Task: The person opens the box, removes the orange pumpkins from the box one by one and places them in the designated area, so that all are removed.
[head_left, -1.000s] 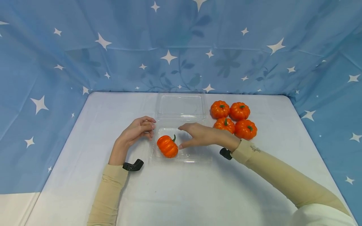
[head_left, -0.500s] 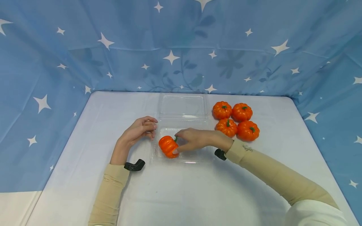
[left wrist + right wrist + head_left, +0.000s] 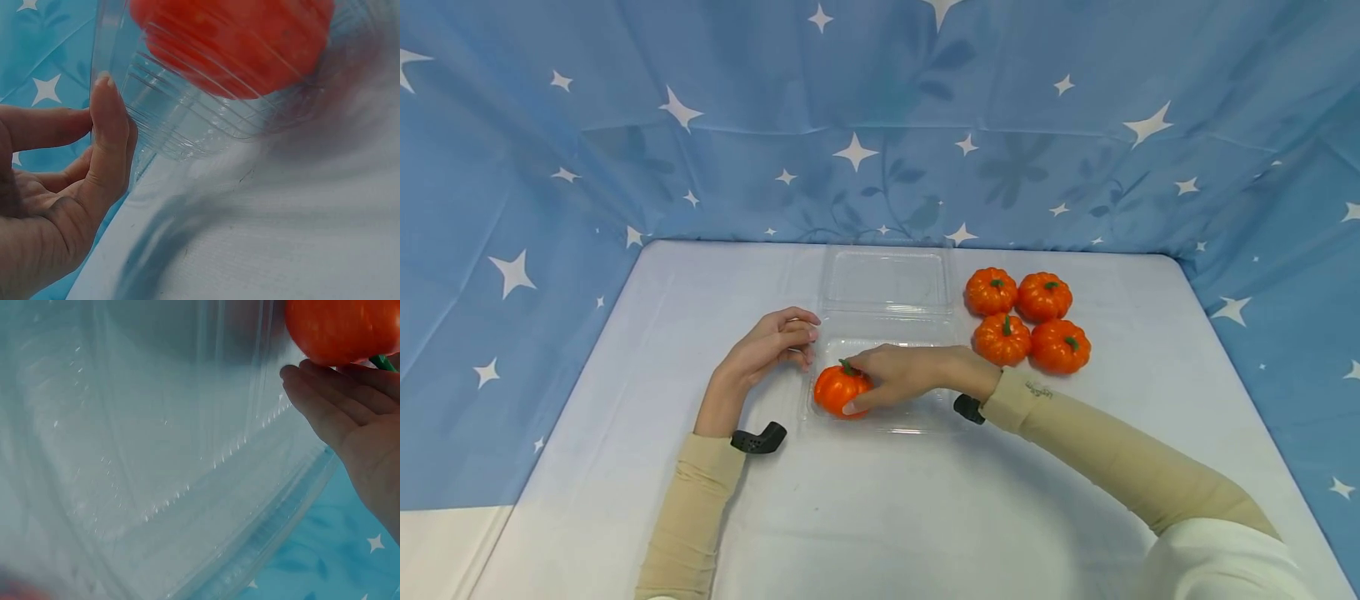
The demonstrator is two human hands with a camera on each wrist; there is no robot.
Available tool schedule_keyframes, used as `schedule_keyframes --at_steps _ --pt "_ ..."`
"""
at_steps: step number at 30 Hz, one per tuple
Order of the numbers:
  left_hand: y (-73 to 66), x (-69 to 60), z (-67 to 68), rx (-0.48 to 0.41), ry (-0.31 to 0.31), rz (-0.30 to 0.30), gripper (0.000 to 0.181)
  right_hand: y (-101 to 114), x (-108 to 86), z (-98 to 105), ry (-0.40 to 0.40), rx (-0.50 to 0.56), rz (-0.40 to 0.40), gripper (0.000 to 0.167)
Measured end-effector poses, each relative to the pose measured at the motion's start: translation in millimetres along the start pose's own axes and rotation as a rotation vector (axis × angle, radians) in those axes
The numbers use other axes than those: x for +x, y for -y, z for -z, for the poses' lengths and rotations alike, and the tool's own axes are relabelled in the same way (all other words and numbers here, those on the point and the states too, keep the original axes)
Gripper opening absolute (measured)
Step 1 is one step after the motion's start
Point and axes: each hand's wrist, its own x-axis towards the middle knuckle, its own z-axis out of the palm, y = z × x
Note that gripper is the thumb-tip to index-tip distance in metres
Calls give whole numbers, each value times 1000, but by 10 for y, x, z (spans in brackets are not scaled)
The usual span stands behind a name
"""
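Note:
A small orange toy pumpkin (image 3: 835, 390) with a green stem sits in the left part of a clear plastic clamshell container (image 3: 917, 431). My right hand (image 3: 906, 372) holds this pumpkin from its right side, thumb at the front and fingers on the far side. In the right wrist view, the fingers (image 3: 350, 406) lie against the pumpkin (image 3: 344, 328). At the container's left rim, my left hand (image 3: 769, 346) pinches the edge. The left wrist view shows the thumb and a finger of that hand (image 3: 69, 181) meeting at the clear wall, with the pumpkin (image 3: 244, 44) seen through the plastic.
Several more orange pumpkins (image 3: 1060, 347) stand grouped right of the container, behind my right forearm. The container's lid (image 3: 887, 281) lies folded back towards the blue star-patterned curtain (image 3: 880, 83). A white cloth covers the table (image 3: 880, 517).
My right hand has moved left and closed on the pumpkin in the container. The pumpkin has turned from tilted to upright and shifted slightly left. The left hand keeps its place.

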Motion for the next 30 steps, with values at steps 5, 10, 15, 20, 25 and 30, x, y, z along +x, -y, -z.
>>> schedule_keyframes --at_steps 5,10,15,20,25,30 --pt "-10 15 -15 3 10 -12 41 27 25 -10 -7 7 2 73" --pt "-15 25 -19 10 9 -17 41 39 15 -14 -66 4 7 78" --pt "-8 33 -16 17 1 -15 41 35 -18 -10 -158 -12 16 82" --pt "-1 16 -17 18 3 -16 41 16 -52 -10 -224 -7 32 80" --pt "-17 -16 -16 -2 7 -10 41 2 -121 10 -290 -3 57 78" --pt "-32 -30 -15 -8 4 2 41 -15 -222 28 -349 -18 55 76"
